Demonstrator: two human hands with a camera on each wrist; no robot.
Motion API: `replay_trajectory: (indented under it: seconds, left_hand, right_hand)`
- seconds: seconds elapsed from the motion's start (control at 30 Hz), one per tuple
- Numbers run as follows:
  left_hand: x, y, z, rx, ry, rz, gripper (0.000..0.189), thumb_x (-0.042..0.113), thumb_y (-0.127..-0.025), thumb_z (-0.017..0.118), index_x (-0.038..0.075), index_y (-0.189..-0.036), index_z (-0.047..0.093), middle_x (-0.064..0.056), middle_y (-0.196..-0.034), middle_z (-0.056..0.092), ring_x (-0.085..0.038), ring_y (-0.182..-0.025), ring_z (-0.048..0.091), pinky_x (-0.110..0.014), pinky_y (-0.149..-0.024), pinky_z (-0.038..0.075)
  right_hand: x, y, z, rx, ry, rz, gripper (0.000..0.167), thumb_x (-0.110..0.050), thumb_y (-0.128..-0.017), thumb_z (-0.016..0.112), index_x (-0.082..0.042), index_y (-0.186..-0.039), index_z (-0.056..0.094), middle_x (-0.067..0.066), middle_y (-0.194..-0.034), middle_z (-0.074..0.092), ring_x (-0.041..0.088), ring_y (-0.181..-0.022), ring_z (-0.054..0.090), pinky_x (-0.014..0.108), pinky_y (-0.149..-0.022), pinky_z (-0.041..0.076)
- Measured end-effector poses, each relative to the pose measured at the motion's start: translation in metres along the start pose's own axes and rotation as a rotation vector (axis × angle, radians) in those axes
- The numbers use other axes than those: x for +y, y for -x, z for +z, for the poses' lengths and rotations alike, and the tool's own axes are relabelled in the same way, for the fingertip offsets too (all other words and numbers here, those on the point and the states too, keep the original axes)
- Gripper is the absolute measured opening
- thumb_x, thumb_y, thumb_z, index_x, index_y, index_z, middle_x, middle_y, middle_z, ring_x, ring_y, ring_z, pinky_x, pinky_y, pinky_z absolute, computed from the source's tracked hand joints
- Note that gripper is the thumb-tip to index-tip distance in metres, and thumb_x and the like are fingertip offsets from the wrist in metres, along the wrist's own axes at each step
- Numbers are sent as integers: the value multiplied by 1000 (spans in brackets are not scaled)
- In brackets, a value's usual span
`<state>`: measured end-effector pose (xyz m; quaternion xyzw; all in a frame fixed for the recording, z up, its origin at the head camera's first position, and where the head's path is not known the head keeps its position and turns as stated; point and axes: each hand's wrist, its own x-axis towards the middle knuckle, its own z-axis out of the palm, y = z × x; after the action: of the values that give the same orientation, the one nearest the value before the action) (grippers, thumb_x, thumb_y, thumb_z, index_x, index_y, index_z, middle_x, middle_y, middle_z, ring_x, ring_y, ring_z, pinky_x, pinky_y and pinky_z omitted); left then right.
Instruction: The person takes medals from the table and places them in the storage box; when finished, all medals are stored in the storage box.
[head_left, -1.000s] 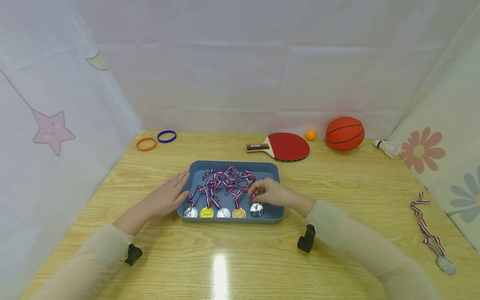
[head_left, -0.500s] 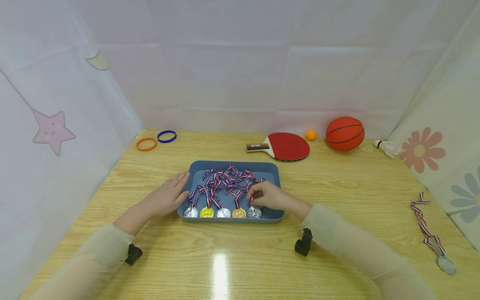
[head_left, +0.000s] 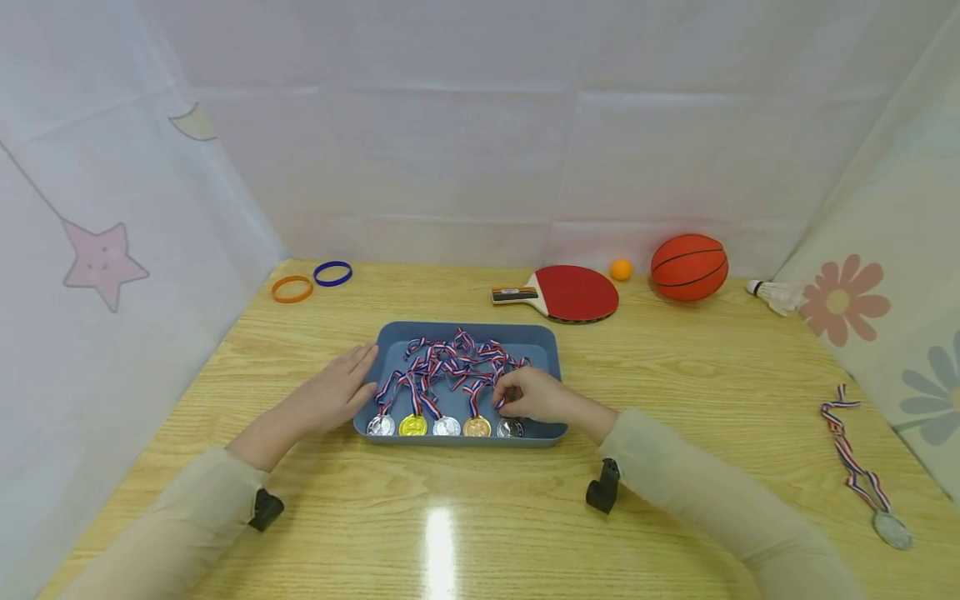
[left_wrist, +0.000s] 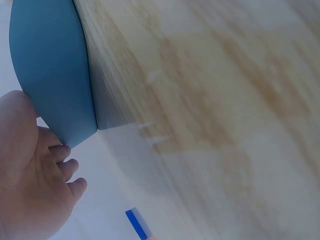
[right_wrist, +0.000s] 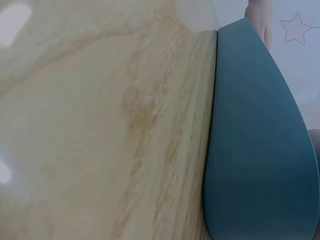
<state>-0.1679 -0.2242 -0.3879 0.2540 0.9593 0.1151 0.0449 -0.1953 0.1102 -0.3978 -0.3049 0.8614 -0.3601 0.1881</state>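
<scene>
A blue-grey tray (head_left: pixel 461 441) holds several medals in a row along its front wall, their striped ribbons tangled behind them. From the left come a silver medal (head_left: pixel 381 426), a gold one (head_left: pixel 413 426), another silver (head_left: pixel 447 427) and a bronze-coloured one (head_left: pixel 477 427). Over the rightmost silver medal (head_left: pixel 510 429), my right hand (head_left: pixel 538 396) pinches its ribbon between thumb and fingers. My left hand (head_left: pixel 330 393) rests against the tray's left rim with fingers extended. In the right wrist view, the tray wall (right_wrist: pixel 257 145) hides most of my right hand.
Behind the tray lie a red table tennis bat (head_left: pixel 577 294), an orange ball (head_left: pixel 621 269), a small basketball (head_left: pixel 689 267) and a shuttlecock (head_left: pixel 776 296). Orange (head_left: pixel 292 289) and blue (head_left: pixel 333 273) wristbands sit back left. One more silver medal (head_left: pixel 892 530) lies far right.
My right hand has shifted slightly left and toward the tray's front, drawing the rightmost silver medal a little closer to the bronze one. The left hand has stayed in place.
</scene>
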Motion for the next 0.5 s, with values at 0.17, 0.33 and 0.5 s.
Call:
replay_trajectory:
  seconds: [0.17, 0.33, 0.5]
  left_hand:
    - [0, 0, 0, 0, -4, 2, 59, 25, -99, 37, -9, -142, 17, -25, -148, 16, -39, -134, 14, -50, -108, 15]
    - [0, 0, 1, 0, 2, -2, 59, 24, -99, 38, -9, -142, 17, -25, -148, 16, -40, -134, 14, -50, -108, 15]
    - [1, 0, 0, 1, 2, -1, 59, 24, -99, 38, -9, -142, 17, -25, -147, 16, -40, -134, 14, -50, -108, 15]
  right_hand:
    - [0, -2, 1, 6, 10, 26, 7, -2, -81, 69, -8, -84, 66, -4, -69, 58, 9, -58, 52, 23, -52, 46]
    - [-3, -1, -2, 3, 29, 33, 8, -2, -80, 70, -9, -84, 66, -3, -71, 58, 10, -61, 51, 22, -52, 45]
    - [-4, 1, -5, -7, 14, 21, 11, 0, -80, 69, -7, -88, 66, -2, -75, 57, 10, -62, 54, 22, -53, 47]
